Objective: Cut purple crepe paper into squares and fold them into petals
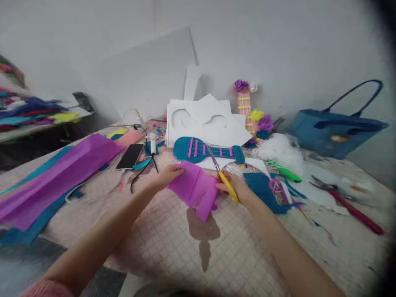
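My left hand [169,174] pinches the upper left corner of a purple crepe paper sheet [193,185], which has a crease and a ragged lower edge. At its right side my right hand [230,187] grips the same sheet and also holds scissors [228,185] with yellow handles. The scissor blades point up and away, clear of the paper. Just beyond the sheet lies a teal guitar-shaped piece [188,149] with purple strips across it. The sheet casts a shadow on the table below.
Long crepe paper strips [71,173] and a phone [130,156] lie at left, with cables nearby. White cut boards [198,119] lean against the wall. To the right are teal scraps [262,192], a green-handled tool [289,174], red-handled pliers [355,212] and a blue bag [324,134].
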A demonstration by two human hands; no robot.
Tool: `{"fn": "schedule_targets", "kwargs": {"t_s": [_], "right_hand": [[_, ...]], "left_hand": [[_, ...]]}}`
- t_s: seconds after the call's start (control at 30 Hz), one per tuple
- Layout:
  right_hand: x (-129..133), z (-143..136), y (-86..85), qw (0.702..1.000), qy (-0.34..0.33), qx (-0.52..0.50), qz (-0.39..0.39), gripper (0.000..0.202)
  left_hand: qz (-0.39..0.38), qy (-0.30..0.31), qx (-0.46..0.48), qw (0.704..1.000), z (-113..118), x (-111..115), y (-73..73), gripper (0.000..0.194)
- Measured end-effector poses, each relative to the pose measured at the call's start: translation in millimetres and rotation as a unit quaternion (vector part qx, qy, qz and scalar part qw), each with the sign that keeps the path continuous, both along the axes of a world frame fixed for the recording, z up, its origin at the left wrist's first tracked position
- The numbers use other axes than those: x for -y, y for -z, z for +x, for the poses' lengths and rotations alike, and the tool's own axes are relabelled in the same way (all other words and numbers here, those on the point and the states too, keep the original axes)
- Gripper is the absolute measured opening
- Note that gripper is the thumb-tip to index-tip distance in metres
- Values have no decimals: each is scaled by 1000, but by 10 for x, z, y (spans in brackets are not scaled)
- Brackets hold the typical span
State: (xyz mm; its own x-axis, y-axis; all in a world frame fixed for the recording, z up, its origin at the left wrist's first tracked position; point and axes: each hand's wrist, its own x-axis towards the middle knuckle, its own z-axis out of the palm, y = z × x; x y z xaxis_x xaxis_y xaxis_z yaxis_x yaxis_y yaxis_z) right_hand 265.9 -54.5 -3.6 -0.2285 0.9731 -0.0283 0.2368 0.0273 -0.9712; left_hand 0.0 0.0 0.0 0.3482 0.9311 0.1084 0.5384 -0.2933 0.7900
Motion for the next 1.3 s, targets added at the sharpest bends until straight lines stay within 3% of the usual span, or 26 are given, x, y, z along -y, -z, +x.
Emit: {"fn": "schedule_targets", "kwargs": {"t_s": [0.1,0.2,0.33,0.43,0.57,0.73,1.03,1.3], "right_hand": [[17,14,-61,1000,-13,6,-1,39],[41,28,-164,999,-36,15,0,37],[87,37,-369,996,-80,27,5,33],[113,47,-519,993,-114,39,12,32],[111,104,-640,989,-135,61,24,30],[115,227,-702,989,-119,87,32,25],[127,309,-680,990,-107,93,24,28],[129,383,-645,992,-91,86,29,27]], "left_hand": [[42,-47,7,998,-91,-109,-36,27],[70,-38,22,997,-61,-124,-106,37],[31,120,48,991,213,-48,-243,36],[-15,252,74,965,468,-27,-324,34],[-83,338,101,932,652,-74,-345,31],[-160,324,144,921,604,-116,-312,25],[-263,199,226,916,571,18,-197,40],[-346,200,255,881,615,166,-205,35]]}}
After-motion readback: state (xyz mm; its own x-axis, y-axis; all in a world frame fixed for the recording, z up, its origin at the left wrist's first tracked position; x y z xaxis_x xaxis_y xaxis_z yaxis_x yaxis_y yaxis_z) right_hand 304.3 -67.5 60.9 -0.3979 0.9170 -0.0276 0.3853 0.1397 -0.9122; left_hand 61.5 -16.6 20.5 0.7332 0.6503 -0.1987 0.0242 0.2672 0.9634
